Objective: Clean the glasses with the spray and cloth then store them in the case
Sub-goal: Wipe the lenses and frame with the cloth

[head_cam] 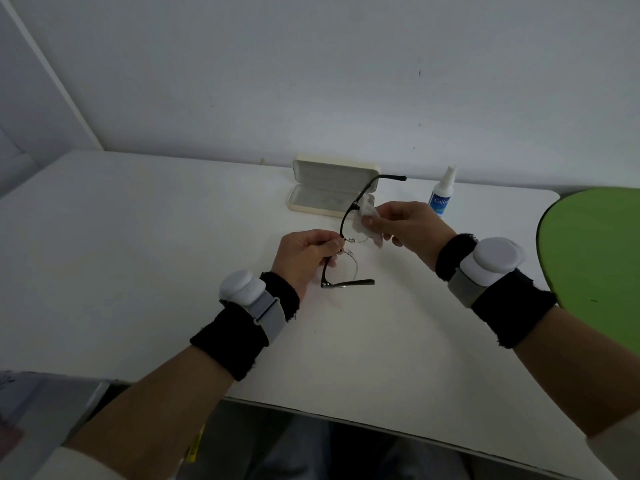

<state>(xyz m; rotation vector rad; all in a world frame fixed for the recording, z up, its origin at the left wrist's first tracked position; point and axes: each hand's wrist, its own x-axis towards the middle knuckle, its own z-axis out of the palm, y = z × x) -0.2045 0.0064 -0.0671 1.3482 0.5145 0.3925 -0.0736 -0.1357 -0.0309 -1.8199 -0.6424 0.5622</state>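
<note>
**Glasses held over the table, cloth on one lens**

The left hand [306, 258] pinches the black-rimmed glasses [343, 223] near the bridge, fingers curled round the frame. The right hand [410, 225] grips a white cloth [367, 212] folded against the far lens. The glasses are above the middle of the white table [138, 254], temples unfolded. At 12 o'clock from the hands, the cream glasses case [329, 192] lies open by the wall. The spray bottle [443, 192] stands upright at 1 o'clock. A green rounded surface [595, 258] sits at 3 o'clock.
</note>
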